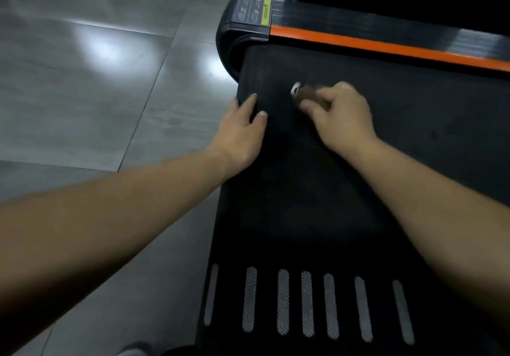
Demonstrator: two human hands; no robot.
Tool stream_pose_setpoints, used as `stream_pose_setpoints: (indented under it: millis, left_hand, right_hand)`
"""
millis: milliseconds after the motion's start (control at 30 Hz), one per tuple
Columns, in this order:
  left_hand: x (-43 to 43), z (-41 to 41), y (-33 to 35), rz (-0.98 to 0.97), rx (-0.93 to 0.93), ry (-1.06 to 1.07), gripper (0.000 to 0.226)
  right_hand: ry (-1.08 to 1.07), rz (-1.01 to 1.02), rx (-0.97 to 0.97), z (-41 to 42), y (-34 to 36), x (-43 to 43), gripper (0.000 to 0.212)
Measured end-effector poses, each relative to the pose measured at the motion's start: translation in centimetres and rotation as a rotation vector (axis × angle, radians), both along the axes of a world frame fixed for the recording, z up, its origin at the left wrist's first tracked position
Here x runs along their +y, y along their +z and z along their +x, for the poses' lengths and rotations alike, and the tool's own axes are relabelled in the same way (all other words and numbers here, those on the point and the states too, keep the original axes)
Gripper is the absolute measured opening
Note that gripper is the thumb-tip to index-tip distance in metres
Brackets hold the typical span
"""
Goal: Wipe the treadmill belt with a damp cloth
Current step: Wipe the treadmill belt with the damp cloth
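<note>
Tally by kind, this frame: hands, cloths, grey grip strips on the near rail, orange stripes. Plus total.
hands: 2 (left hand, right hand)
cloth: 1
grey grip strips: 7
orange stripe: 1
total: 11

One wide-angle camera on your head looks forward and steeply down, close over the treadmill belt. The belt fills the right of the frame, from the grey grip strips at the bottom to the orange side rail at the top. Grey floor tiles take the left. Your forearms run in from the lower corners; your left hand and your right hand, with its cloth, sit just above centre.
</note>
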State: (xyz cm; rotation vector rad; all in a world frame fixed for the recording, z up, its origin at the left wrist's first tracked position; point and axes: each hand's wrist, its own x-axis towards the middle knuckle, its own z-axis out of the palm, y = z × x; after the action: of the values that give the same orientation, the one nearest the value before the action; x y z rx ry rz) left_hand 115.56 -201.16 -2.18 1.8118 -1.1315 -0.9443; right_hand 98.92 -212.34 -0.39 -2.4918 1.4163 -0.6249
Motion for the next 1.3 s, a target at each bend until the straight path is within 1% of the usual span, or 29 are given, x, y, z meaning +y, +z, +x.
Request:
stream_pose_setpoints:
  millis: [67,133,200,267,300,333,367,467,500,533,633,667,700,767,800,833,867,933,1000,1067,1167,1200,1233,1300]
  left_hand:
    - [-0.2,-0.3,-0.4,0.018,-0.103,-0.002,0.063]
    - [-0.1,-0.3,-0.7,0.023,-0.176,-0.004,0.07]
    - [0.1,-0.3,-0.8,0.024,-0.236,-0.027,0.082]
    - [0.1,-0.3,-0.8,0.035,-0.251,-0.036,0.093]
    - [0.1,-0.4,-0.8,0.035,-0.253,-0.042,0.097]
    - [0.0,-0.5,-0.7,0.036,-0.258,-0.045,0.101]
    - [0.0,-0.5,-0.7,0.034,-0.269,-0.043,0.103]
    - [0.1,-0.7,-0.9,0.041,-0.285,-0.048,0.106]
    - [0.0,-0.8,-0.9,0.041,-0.288,-0.046,0.107]
    - [0.0,-0.8,-0.9,0.044,-0.289,-0.041,0.107]
    - [-0.2,-1.0,-0.7,0.044,-0.306,-0.032,0.109]
    - [-0.2,-1.0,-0.6,0.044,-0.314,-0.032,0.11]
    - [-0.1,-1.1,-0.6,0.048,-0.316,-0.031,0.11]
    - [-0.1,-1.0,-0.6,0.048,-0.308,-0.032,0.11]
    - [-0.1,-1.0,-0.6,0.048,-0.3,-0.032,0.11]
    - [-0.1,-0.9,-0.7,0.046,-0.292,-0.029,0.11]
    - [-0.1,-0.8,-0.7,0.046,-0.285,-0.031,0.11]
    - [0.0,-0.8,-0.6,0.048,-0.28,-0.037,0.11]
    - [0.1,-0.8,-0.5,0.05,-0.294,-0.033,0.109]
    - [0.0,-1.0,-0.5,0.053,-0.309,-0.032,0.109]
    - [0.1,-0.8,-0.5,0.055,-0.289,-0.038,0.109]
    - [0.2,-0.7,-0.5,0.055,-0.278,-0.04,0.109]
    - [0.2,-0.6,-0.5,0.058,-0.27,-0.043,0.109]
    - [0.3,-0.7,-0.3,0.068,-0.276,-0.051,0.109]
  right_hand:
    - [0.187,0.04,-0.032,-0.6,0.2,2.3,0.019]
    - [0.273,0.08,-0.005,-0.9,0.8,1.6,0.018]
    - [0.153,-0.008,0.027,0.1,0.7,-2.7,0.024]
    - [-0.065,-0.006,-0.009,1.7,0.9,-7.3,0.025]
    - [-0.137,0.004,-0.032,2.8,0.8,-8.5,0.023]
    - [-0.15,-0.002,-0.038,4.1,0.4,-9.0,0.022]
    - [-0.112,-0.007,-0.036,5.3,0.0,-8.8,0.022]
    - [0.089,0.0,-0.037,6.7,-0.4,-7.0,0.025]
    - [0.08,-0.005,-0.022,6.7,-0.2,-7.5,0.025]
    - [0.02,-0.024,-0.005,6.8,0.1,-8.7,0.026]
    - [-0.27,-0.023,-0.041,7.5,0.7,-11.4,0.028]
    - [-0.276,-0.044,-0.053,7.9,0.5,-11.3,0.028]
    - [-0.227,-0.048,-0.055,8.1,0.3,-10.7,0.027]
    - [-0.047,-0.005,-0.043,7.8,0.2,-9.3,0.022]
    - [0.002,0.012,-0.008,7.1,0.3,-9.1,0.021]
    - [-0.001,0.012,0.031,6.5,0.6,-9.3,0.022]
    - [-0.056,-0.006,0.047,5.8,0.8,-10.1,0.023]
    - [-0.212,-0.008,0.015,4.4,1.4,-11.7,0.024]
    - [-0.275,-0.005,-0.004,4.1,1.3,-11.7,0.027]
    - [-0.202,-0.011,-0.001,4.8,0.6,-10.4,0.026]
    - [-0.003,0.032,0.006,5.3,0.3,-7.7,0.025]
    - [-0.01,0.027,0.027,4.8,0.5,-8.0,0.027]
    - [-0.069,0.007,0.044,4.3,0.8,-8.9,0.028]
    - [-0.267,0.006,0.039,2.8,1.4,-10.8,0.029]
